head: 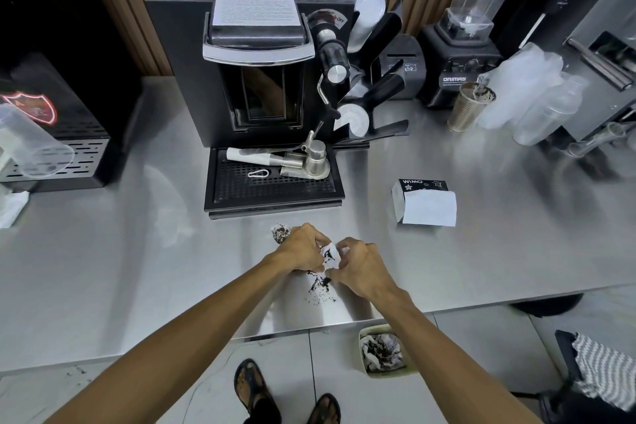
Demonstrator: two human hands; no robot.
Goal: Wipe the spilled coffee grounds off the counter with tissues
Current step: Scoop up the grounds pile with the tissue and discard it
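Observation:
Both my hands meet over the steel counter (137,268), near its front edge. My left hand (303,248) and my right hand (361,265) pinch the same crumpled white tissue (331,253), which is stained dark with grounds. Another soiled tissue wad (280,232) sticks out beyond my left hand's knuckles. Loose coffee grounds (320,287) lie scattered on the counter just below the hands. A black tissue pack (425,201) with a white sheet sticking out lies to the right.
A black coffee grinder (261,72) with a drip tray (275,182) stands straight ahead. A blender (461,55), a metal cup (468,107) and plastic cups stand at the right. On the floor below the counter edge, a small bin (382,351) holds used tissues.

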